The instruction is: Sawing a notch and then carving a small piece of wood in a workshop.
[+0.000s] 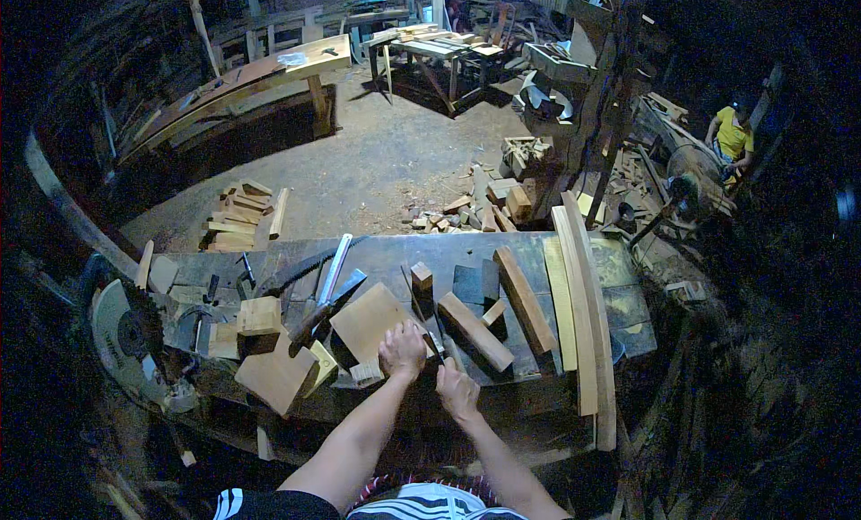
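Note:
My left hand (402, 351) presses on the lower right part of a flat, pale wooden board (366, 318) on the workbench, its fingers bent over the board near the edge. My right hand (458, 391) is closed round the handle of a narrow-bladed tool that looks like a chisel (436, 343). The blade points away from me, along the board's right edge and close to my left fingertips. Its tip is too small to make out. Right of the tool lies a thick wooden block (475, 332); a small upright block (421, 278) stands beyond.
Long planks (581, 314) overhang the bench's near edge on the right. A hand saw (309, 260), an axe (345, 287) and wooden blocks (259, 316) lie left, beside a circular saw blade (117, 318). Wood offcuts (448, 217) cover the floor beyond. A person in yellow (734, 136) sits far right.

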The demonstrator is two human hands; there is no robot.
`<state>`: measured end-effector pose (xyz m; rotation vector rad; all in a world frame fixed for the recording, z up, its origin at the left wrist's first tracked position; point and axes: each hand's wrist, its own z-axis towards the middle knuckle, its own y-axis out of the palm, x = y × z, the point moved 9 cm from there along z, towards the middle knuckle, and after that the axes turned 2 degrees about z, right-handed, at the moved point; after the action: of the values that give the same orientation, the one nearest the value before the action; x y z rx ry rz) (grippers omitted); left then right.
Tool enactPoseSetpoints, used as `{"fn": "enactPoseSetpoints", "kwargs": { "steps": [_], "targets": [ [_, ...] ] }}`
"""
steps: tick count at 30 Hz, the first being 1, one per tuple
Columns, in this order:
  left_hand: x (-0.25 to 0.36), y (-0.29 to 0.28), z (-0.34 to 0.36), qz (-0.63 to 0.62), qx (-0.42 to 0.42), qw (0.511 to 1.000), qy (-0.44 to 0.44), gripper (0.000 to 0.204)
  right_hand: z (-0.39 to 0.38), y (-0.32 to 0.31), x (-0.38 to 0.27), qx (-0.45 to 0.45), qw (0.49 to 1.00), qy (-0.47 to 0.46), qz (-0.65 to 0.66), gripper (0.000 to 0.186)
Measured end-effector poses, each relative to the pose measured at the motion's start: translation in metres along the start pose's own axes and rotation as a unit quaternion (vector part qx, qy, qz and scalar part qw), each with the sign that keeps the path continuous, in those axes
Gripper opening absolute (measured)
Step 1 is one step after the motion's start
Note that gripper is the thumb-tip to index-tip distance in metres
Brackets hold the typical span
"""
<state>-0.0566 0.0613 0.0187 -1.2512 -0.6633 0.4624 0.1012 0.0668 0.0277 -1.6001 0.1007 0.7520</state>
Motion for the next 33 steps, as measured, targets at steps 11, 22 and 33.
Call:
{"fn": "enactPoseSetpoints", "kwargs": {
  "steps": [11, 22, 33],
  "targets": [
    [-0.001, -0.001, 0.001, -0.003, 0.023, 1.000, 0.012, 0.020, -0.002, -0.005, -0.004, 0.049, 0.998, -0.024, 0.005, 0.018],
    [-0.004, 0.003, 0.001, -0.009, -0.003, 1.000, 0.010, 0.016, 0.000, -0.001, -0.001, 0.005, 0.999, 0.006, 0.037, 0.018],
    [-0.001, 0.001, 0.004, -0.010, -0.004, 0.999, 0.032, 0.020, -0.005, 0.001, -0.001, 0.105, 0.994, -0.025, -0.010, 0.016]
  ]
}}
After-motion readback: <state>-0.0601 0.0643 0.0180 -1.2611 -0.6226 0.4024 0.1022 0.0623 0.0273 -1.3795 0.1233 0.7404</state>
